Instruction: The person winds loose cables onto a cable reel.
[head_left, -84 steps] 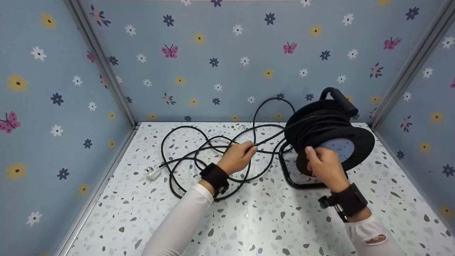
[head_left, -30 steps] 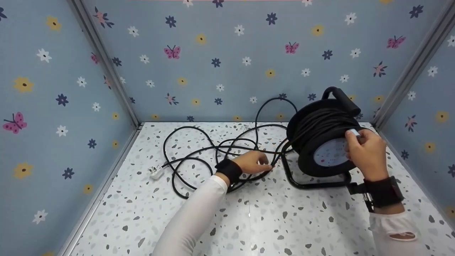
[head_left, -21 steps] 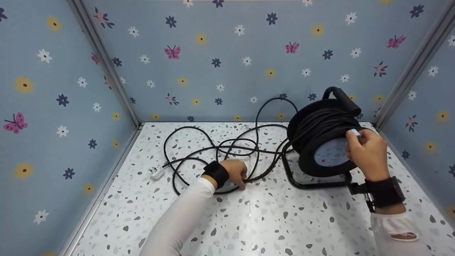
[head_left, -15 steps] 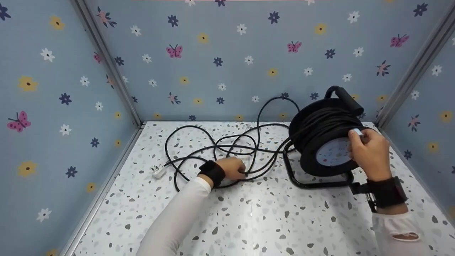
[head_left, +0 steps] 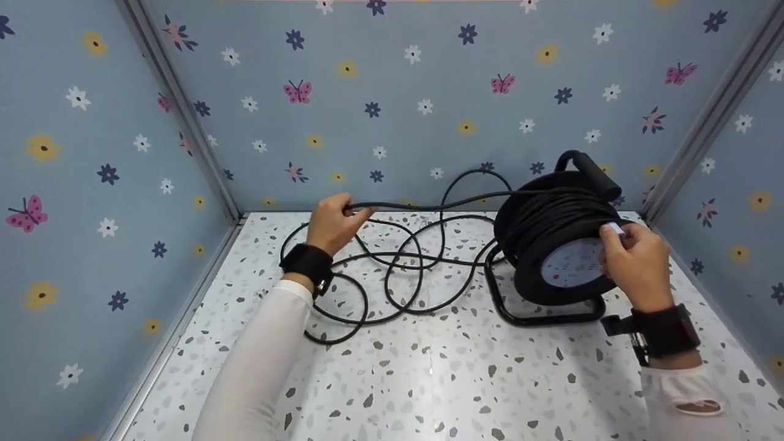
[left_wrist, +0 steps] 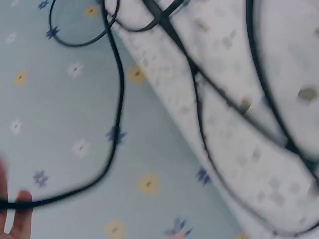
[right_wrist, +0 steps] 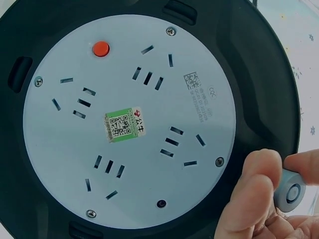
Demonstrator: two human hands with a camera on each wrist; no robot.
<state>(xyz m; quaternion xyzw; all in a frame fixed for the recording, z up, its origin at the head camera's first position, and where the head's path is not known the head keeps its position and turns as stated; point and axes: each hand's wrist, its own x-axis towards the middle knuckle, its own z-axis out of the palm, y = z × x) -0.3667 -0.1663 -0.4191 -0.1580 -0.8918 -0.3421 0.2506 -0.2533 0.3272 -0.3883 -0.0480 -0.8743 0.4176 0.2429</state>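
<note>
A black cable reel (head_left: pixel 528 283) stands on its tube frame at the right, wound with cable. My right hand (head_left: pixel 642 266) pinches the small grey crank knob (right_wrist: pixel 290 191) on the reel's rim; the right wrist view shows fingers and thumb around it. My left hand (head_left: pixel 332 225) is raised at the left near the back wall, holding the black cable (head_left: pixel 416 208) between thumb and fingers. From there the cable runs above the table to the top of the reel. In the left wrist view, fingertips (left_wrist: pixel 21 219) show behind the cable at the lower left edge.
Loose cable loops (head_left: pixel 367 321) lie tangled on the speckled white table (head_left: pixel 429 386) left of the reel. One loop stands up against the flowered back wall (head_left: pixel 404 141). The reel's face (right_wrist: pixel 70 149) has socket slots and a red button. The plug is hidden from view.
My left hand lifted the cable off the table and drew it left and up towards the back wall. Since 2.8 s ago my right hand brought the knob round to the upper right, then stayed there.
</note>
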